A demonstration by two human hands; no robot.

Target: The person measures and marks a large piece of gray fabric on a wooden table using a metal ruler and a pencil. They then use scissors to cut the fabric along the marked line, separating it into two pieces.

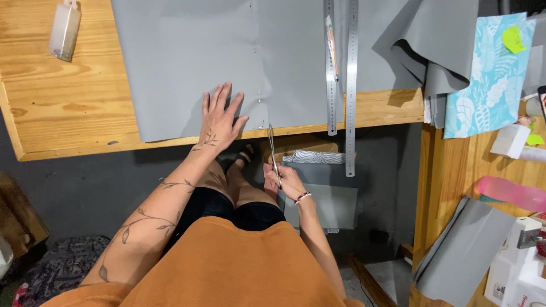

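Observation:
A large grey sheet of material (187, 51) lies flat on the wooden table (68, 108). My left hand (220, 116) presses flat on the sheet near its front edge, fingers spread. My right hand (283, 181) is below the table edge and grips a pair of scissors (272, 149). The blades point up at the sheet's front edge, just right of my left hand. A faint line of dots runs up the sheet from the blades.
Two long metal rulers (351, 85) lie across the sheet, with a pencil (331, 40) on the left one. Folded grey material (438, 51) and a blue leaf-patterned sheet (486, 74) are at the right. A clear plastic piece (63, 31) sits top left. A white sewing machine (520, 267) is bottom right.

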